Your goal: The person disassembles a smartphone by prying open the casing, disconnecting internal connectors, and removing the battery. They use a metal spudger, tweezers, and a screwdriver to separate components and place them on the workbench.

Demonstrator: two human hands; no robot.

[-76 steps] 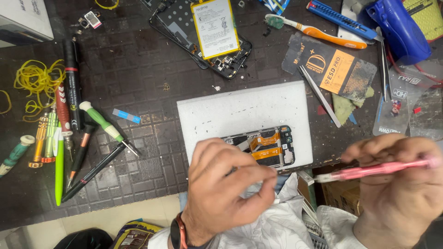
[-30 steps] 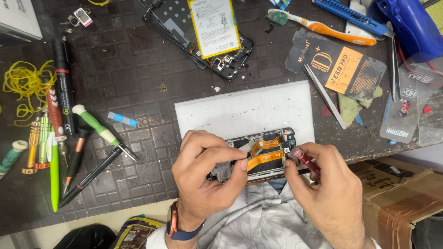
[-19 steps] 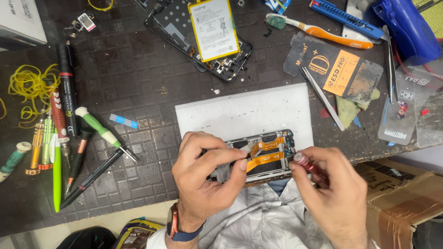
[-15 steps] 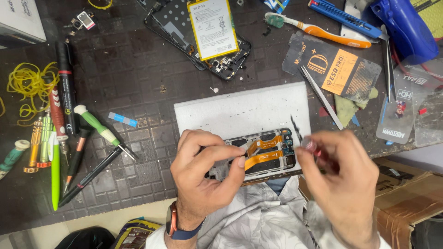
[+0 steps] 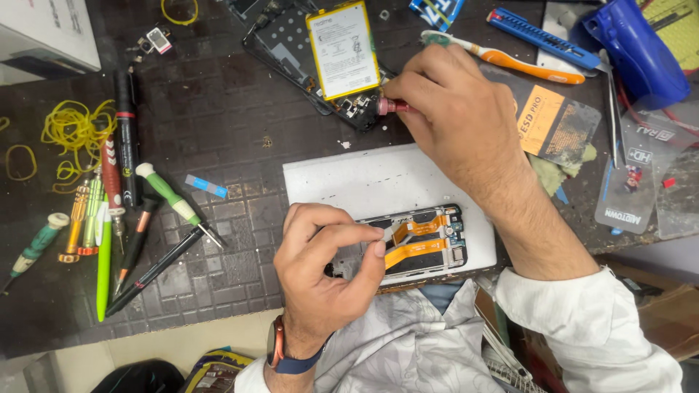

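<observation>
An opened phone frame (image 5: 422, 244) with orange flex cables lies on a white pad (image 5: 364, 178) near the table's front edge. My left hand (image 5: 320, 266) rests on its left end, thumb and fingers pinching it. My right hand (image 5: 455, 109) is stretched far up the table, holding a pink-handled tool (image 5: 392, 106). The tool's end touches the bottom edge of a second opened phone (image 5: 313, 54) with a pale yellow battery (image 5: 342, 47) on it.
Screwdrivers, pens and markers (image 5: 120, 211) lie in a row at the left beside yellow rubber bands (image 5: 65, 131). A toothbrush (image 5: 510, 54), a blue cutter (image 5: 542, 36), a blue bottle (image 5: 637, 47) and plastic packets (image 5: 557, 124) sit at the right. A cardboard box (image 5: 670, 320) stands below the table edge.
My right hand has lifted off the phone frame and moved up across the pad to the second phone, carrying the pink tool. My left hand has stayed on the frame.
</observation>
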